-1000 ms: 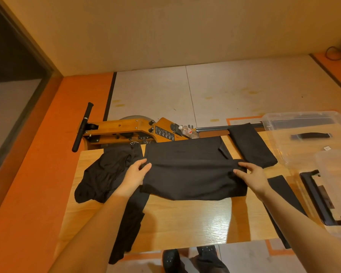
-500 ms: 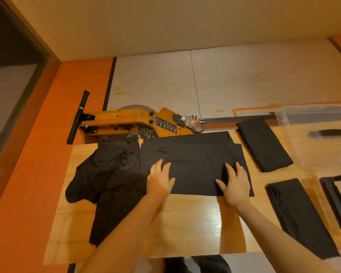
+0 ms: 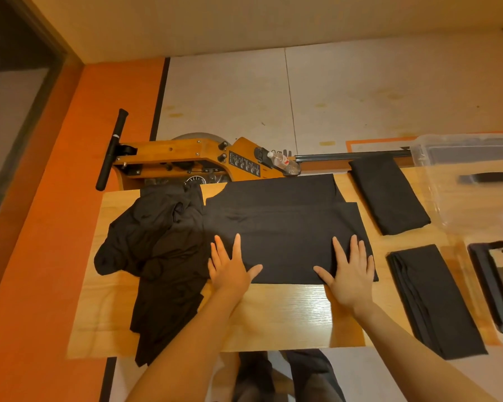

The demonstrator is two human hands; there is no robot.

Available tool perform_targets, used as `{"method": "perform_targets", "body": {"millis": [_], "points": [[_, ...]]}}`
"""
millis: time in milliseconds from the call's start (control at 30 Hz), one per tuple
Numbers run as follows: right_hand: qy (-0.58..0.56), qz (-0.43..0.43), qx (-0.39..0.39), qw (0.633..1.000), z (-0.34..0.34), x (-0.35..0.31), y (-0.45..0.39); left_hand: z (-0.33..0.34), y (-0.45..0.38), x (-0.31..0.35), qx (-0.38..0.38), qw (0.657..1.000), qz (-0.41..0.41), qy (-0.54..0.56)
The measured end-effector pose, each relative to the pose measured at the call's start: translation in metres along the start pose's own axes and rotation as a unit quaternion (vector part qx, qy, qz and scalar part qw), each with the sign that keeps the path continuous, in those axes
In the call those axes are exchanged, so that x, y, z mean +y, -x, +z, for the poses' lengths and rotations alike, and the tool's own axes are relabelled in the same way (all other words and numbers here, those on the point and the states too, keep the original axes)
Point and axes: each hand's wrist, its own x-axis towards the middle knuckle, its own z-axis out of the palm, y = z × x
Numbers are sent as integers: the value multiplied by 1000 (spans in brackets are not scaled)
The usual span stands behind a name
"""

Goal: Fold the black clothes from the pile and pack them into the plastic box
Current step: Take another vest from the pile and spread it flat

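Note:
A black garment (image 3: 285, 227) lies folded flat in the middle of the wooden table (image 3: 288, 314). My left hand (image 3: 230, 268) presses flat on its near left edge, fingers spread. My right hand (image 3: 349, 271) presses flat on its near right corner. A crumpled pile of black clothes (image 3: 157, 250) sits to the left, partly hanging over the front edge. Two folded black pieces lie to the right, one at the far side (image 3: 388, 192) and one near the front (image 3: 433, 297). The clear plastic box (image 3: 436, 158) stands at the far right.
A wooden rowing machine (image 3: 186, 161) with a black handle and a water bottle (image 3: 282, 161) stands behind the table. The box's clear lid with a black latch (image 3: 494, 285) lies at the right edge. Orange and pale floor surrounds the table.
The garment went from lifted at its near edge to folded flat on the table. Both hands let go of the cloth and now press on it with spread fingers.

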Motion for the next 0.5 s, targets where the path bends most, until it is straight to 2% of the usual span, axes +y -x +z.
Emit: {"method": "perform_targets", "body": {"millis": [500], "points": [[12,2,-25,1000,12,34,72,36,73,-6,-24,1000,-10,3]]}}
